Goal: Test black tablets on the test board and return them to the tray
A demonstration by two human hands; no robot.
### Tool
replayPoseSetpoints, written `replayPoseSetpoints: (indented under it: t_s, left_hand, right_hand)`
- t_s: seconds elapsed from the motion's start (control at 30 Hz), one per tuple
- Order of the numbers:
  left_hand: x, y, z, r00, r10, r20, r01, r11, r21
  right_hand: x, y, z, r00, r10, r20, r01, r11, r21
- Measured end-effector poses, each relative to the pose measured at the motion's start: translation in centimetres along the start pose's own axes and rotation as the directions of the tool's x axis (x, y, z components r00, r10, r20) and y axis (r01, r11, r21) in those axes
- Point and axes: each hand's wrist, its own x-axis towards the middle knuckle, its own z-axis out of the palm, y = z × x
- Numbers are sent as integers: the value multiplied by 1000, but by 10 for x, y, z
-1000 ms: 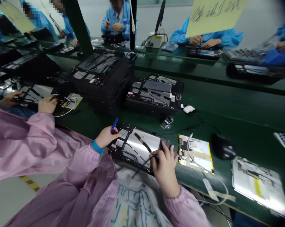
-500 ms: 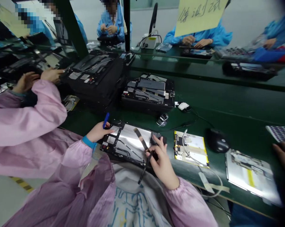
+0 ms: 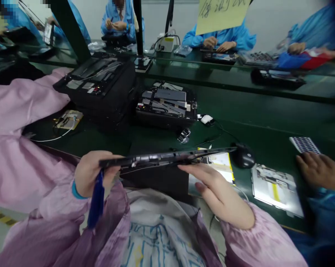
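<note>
The left hand [image 3: 95,172] is closed around one end of a thin dark device panel [image 3: 156,159], thumb and fingers clamping it, with a blue pen [image 3: 96,202] tucked in the same hand and pointing down. The right hand [image 3: 212,181] is not wrapped round anything: its fingers stretch out straight along the panel's underside, thumb apart, and whether the fingertips touch or sit just short I cannot tell.

The panel is tilted edge-on in front of the chest. Being so thin, it is probably light and stiff, yet easily cracked by bending, and the small fittings along its edge look easy to snag. The frame at its two ends seems the safest hold, one hand at each, with smooth faces likely to slip under flat fingers.

Just below lies a dark flat surface [image 3: 156,185]. Beyond, on the green table [image 3: 239,115], are a yellow-edged board [image 3: 224,167], partly behind the panel, a black mouse [image 3: 243,155] and a low stack of device units [image 3: 164,102], and to the right rests a co-worker's hand [image 3: 320,168]
</note>
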Motion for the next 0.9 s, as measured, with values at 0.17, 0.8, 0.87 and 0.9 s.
replayPoseSetpoints:
  t_s: [0.17,0.8,0.87,0.9]
  left_hand:
    - [-7,12,-9,943,322,80,-329,940,94]
    - [3,-10,18,894,446,30,-447,892,65]
    - [1,-13,18,963,267,44,-269,961,61]
    - [-1,-15,18,981,189,52,-191,980,49]
  right_hand:
    - [-10,1,25,961,246,-123,-145,833,534]
    - [28,16,54,735,632,-246,-82,443,893]
    - [25,17,54,728,630,-272,-21,416,909]
    - [25,17,53,716,635,-290,9,407,913]
